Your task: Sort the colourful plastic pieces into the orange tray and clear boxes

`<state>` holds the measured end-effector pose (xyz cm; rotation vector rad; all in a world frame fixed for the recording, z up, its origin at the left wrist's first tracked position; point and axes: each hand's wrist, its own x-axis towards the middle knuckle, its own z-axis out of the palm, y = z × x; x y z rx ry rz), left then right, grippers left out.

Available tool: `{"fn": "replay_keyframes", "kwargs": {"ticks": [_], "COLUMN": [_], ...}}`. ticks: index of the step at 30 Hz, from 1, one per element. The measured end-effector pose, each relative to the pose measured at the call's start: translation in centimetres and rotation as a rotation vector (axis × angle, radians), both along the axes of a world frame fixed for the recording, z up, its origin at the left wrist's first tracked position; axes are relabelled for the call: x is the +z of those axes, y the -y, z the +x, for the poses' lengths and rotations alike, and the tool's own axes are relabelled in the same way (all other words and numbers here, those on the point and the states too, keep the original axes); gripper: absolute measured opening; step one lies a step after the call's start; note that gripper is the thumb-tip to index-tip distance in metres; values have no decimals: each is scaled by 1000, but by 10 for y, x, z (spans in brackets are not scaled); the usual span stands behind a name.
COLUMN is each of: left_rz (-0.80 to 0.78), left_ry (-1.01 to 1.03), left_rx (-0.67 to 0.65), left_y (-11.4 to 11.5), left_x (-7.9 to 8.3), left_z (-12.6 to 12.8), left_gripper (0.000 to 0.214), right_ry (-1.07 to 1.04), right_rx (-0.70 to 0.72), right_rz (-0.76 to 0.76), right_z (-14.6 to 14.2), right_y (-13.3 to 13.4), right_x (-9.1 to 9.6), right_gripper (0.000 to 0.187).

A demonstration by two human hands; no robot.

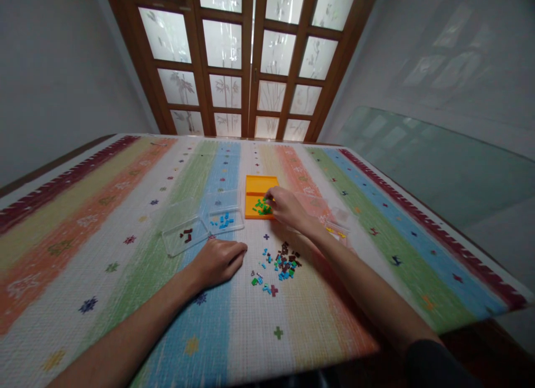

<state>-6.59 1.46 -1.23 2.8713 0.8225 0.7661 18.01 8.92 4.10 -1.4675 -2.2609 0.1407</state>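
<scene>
Right hand (pixel 286 207) bends over the box (pixel 261 184), grasp not discernible. Green bricks (pixel 259 208) lie just beside it, toward the bench's (pixel 254 338) left edge; left hand (pixel 219 261), farther off, rests curled, contents unseen.

- The bricks (pixel 287 261) are looking like hard plastic, smooth and faintly shiny.
- The box (pixel 261 183) is showing smooth, opaque plastic with a soft sheen.
- The trays (pixel 175 243) are looking like clear plastic, glossy, their rims catching the light.
- The cloth (pixel 137 254) is lying matt, its woven grain seeming slightly rough from where I'm standing.
- The door (pixel 257 59) is showing wood, smooth and dully polished.
- Its panes (pixel 223 42) are glowing like frosted glass.
- The wall (pixel 451 48) is reflecting the panes, smooth and glossy.
- The sleeve (pixel 437 363) is looking like matt cloth.
</scene>
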Motion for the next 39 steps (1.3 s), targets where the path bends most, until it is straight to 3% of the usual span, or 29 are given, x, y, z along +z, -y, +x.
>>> {"fn": "replay_keyframes", "kwargs": {"ticks": [7,15,25,29,33,39], "left_rz": [-35,-32,-53,-65,-60,-50], "left_ry": [22,-1,-21,-7,-11,-22], "left_rx": [-5,8,4,-4,-4,-3], "left_y": [0,0,0,0,0,-1], "left_x": [-2,-1,0,0,-1,-2], "left_z": [-1,0,-1,-1,-2,-3], "left_gripper": [20,21,21,21,21,21], "right_ry": [172,157,-61,-116,-115,-84], "right_rx": [14,66,145,208,261,214], "right_rz": [-17,20,153,118,75,26], "right_z": [4,8,19,22,28,49], "right_y": [2,0,16,32,51,72], "right_x": [-2,3,40,51,40,-3], "right_gripper": [25,26,19,18,18,20]}}
